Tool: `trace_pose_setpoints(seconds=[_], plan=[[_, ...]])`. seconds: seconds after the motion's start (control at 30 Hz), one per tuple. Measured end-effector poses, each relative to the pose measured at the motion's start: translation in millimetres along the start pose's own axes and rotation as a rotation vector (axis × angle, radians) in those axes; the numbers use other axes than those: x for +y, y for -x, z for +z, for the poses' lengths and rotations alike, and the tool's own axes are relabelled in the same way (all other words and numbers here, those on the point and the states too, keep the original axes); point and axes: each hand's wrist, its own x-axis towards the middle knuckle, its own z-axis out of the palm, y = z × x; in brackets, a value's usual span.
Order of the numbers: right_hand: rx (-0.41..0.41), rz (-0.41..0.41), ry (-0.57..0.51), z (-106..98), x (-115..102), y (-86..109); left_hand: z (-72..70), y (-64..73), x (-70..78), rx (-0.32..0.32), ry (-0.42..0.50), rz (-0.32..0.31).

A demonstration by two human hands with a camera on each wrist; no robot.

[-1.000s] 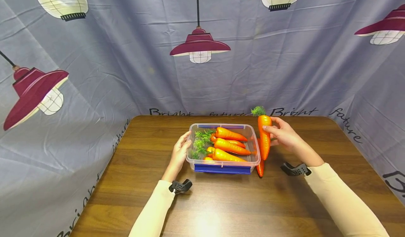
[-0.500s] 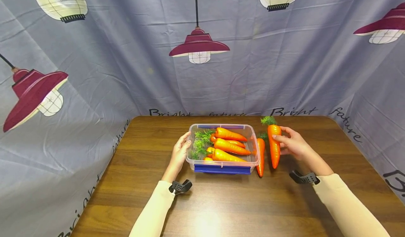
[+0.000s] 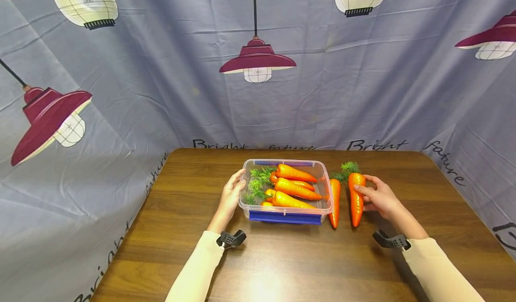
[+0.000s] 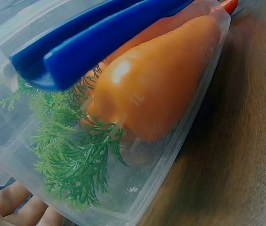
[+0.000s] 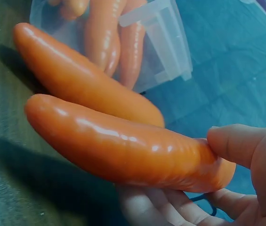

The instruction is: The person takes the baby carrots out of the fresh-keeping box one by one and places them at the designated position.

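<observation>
My right hand [image 3: 380, 199] grips an orange toy carrot [image 3: 356, 199] near its leafy top, thumb on one side and fingers underneath. Its tip points toward me, and a shadow [image 5: 43, 179] falls on the table below it. Beside it, a second carrot [image 3: 334, 203] lies along the container's right end. My left hand [image 3: 231, 194] holds the left end of a clear plastic container [image 3: 286, 210] with blue clips [image 4: 104, 47]. Inside lie several carrots [image 3: 296, 189], their green tops [image 3: 255, 185] toward the left hand. In the left wrist view, fingers [image 4: 29, 212] sit at the container's end wall.
The brown wooden table [image 3: 282, 257] extends in front of the container and to both sides. A grey curtain [image 3: 181, 91] printed with lamps rises behind the table and along its sides. Black wrist mounts [image 3: 231, 238] stick out from both forearms.
My right hand has carried its carrot to the right, toward me and lower, away from the container. The second carrot now shows almost fully. The left hand and container keep their place.
</observation>
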Motion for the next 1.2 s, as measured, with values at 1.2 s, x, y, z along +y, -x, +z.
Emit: trace_pose_setpoints(seconds=[1.2], plan=[[0.151,0.03,0.156,19,15,-3.1,0.2,-1.9,0.6,0.0,0.0,0.0]])
